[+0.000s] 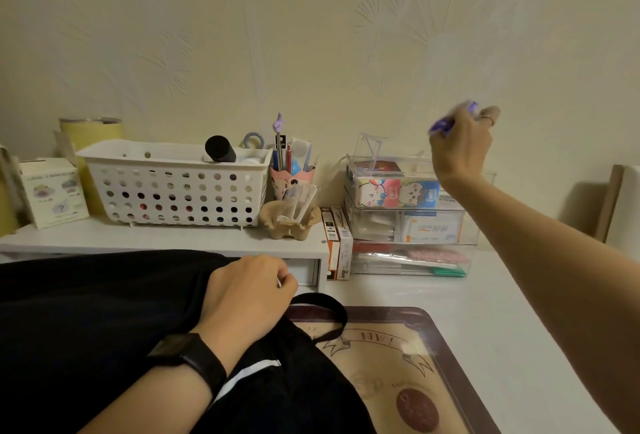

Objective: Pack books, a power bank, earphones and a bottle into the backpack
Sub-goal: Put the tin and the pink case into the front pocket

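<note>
Cream wallpaper (311, 35) behind a white desk (485, 312), and from the head camera the backpack (86, 329) lies slumped black at lower left. Left hand (246, 291) sits on it, fingers curled into its top edge, just beside the carry loop (332, 312). Right hand (462, 146) is high above the clear boxes (408, 226), fingers closed round a small purple thing (441, 125), too blurred to name. The bag lies down and left of that grip, so I'd expect a diagonal drop toward the left hand.

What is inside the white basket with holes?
A black cylinder sticks out of the white basket, beside something white. Dark and red shapes show through the holes; its walls hide what they are.
</note>
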Demonstrator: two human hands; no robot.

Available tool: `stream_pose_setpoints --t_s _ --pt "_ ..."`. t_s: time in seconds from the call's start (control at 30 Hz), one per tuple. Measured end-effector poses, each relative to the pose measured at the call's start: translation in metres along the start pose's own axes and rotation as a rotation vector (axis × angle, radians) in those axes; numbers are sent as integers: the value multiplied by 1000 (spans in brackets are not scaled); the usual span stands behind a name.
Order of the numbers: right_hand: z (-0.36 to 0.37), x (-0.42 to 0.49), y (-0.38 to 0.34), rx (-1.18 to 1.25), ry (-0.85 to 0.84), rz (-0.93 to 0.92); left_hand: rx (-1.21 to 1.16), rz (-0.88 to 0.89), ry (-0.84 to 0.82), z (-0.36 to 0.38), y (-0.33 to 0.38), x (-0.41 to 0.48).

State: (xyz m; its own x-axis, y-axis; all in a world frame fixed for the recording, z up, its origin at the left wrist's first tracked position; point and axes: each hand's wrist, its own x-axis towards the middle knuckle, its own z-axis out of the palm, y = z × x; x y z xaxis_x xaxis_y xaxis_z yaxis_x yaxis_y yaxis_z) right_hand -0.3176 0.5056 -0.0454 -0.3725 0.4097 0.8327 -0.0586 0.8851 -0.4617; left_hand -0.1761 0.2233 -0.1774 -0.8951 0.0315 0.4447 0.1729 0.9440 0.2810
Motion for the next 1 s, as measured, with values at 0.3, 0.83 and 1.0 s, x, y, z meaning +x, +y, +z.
stream_pose_setpoints --t_s 0.3,0.83,1.0 --pt "-61 -181 -83 732 -444 -369 -1021 -165 84 -19 5 1" --pt "-79 -213 -86 1069 -955 135 -1314 -216 -54 -25 -5 -1" --pt "-79 -215 -92 1088 -975 271 -1182 -172 -78 -23 -6 -2"
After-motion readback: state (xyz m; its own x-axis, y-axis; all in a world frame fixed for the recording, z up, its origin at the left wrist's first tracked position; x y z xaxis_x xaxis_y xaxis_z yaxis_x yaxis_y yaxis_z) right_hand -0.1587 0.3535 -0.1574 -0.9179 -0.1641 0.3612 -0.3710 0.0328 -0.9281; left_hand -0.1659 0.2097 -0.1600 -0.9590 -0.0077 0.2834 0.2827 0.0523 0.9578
